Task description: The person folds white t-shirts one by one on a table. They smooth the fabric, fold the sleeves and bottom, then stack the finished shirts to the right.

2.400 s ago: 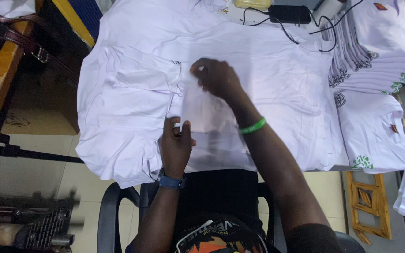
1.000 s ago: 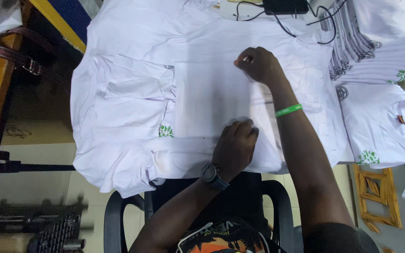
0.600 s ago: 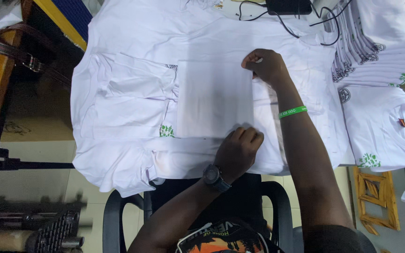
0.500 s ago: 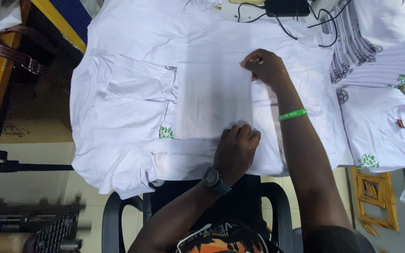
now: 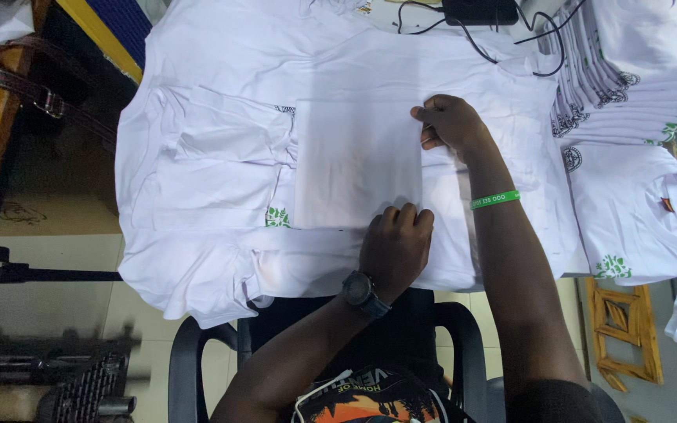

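Both hands flat, fingers closed, press sheet (image 5: 358,164) on shirt (image 5: 221,149): left hand (image 5: 395,247) bottom corner, right hand (image 5: 450,125) top corner (nothing gripped). Next prob. needs smoothing w/o shift.

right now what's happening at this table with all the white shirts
A seated person has a white t-shirt spread on the table with a flat white rectangular sheet on top. The left hand presses the sheet's near right corner, and the right hand holds its far right edge. A stack of folded white shirts with green prints lies to the right, a black cabled device at the far edge.
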